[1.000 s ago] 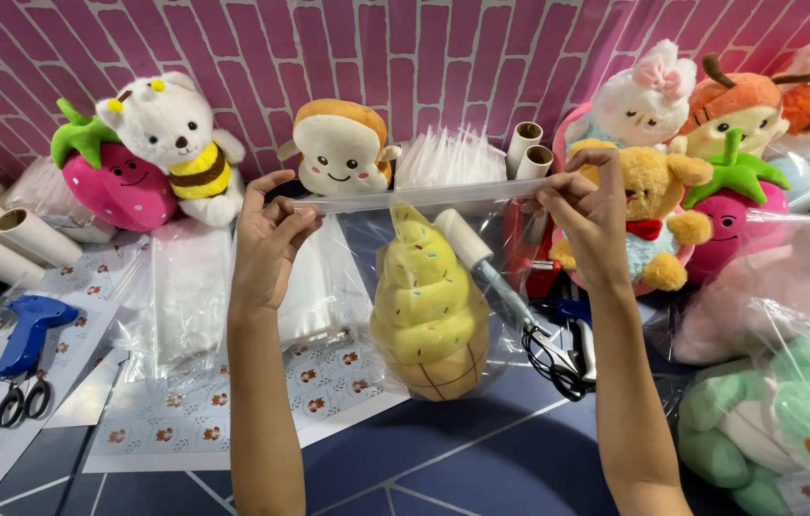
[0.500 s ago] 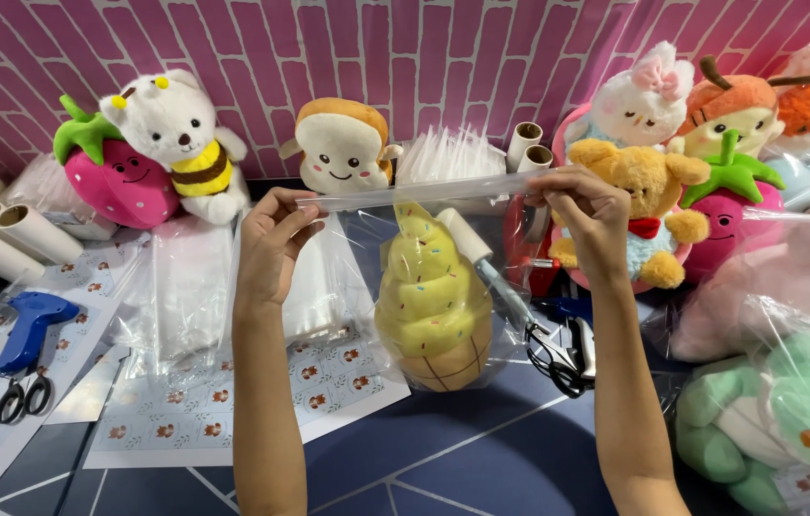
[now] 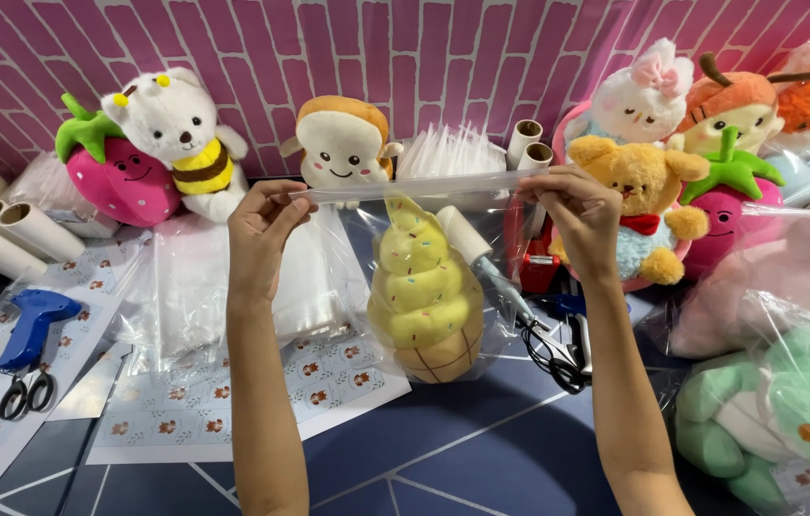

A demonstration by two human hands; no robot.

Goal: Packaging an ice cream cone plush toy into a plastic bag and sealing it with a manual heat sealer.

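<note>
From the head camera, the left hand (image 3: 266,229) and the right hand (image 3: 577,215) each pinch one end of the top edge of a clear plastic bag (image 3: 348,287), fingers closed narrow on the film, so the mouth is stretched into a taut strip between the two grips. Hanging below that strip, inside the bag, is one yellow ice-cream plush (image 3: 424,296) with a tan cone base that sits near or on the dark blue tabletop (image 3: 481,449); I cannot tell whether it touches. The film looks thin, light and slippery, likely to crease or slide unless held at the corners as it is now; the plush looks soft and light, so it should squash rather than break. Beyond the left grip stand one strawberry plush (image 3: 118,177), one white bear plush in bee stripes (image 3: 181,139) and one toast plush (image 3: 340,143). Beyond the right grip sits one yellow bear plush (image 3: 639,205). Below and outward of the right grip lies one green plush (image 3: 778,411), already bagged. Well outward of the left grip lie three cardboard tubes (image 3: 13,234), one blue tagging gun (image 3: 31,325) and one pair of scissors (image 3: 23,397).
</note>
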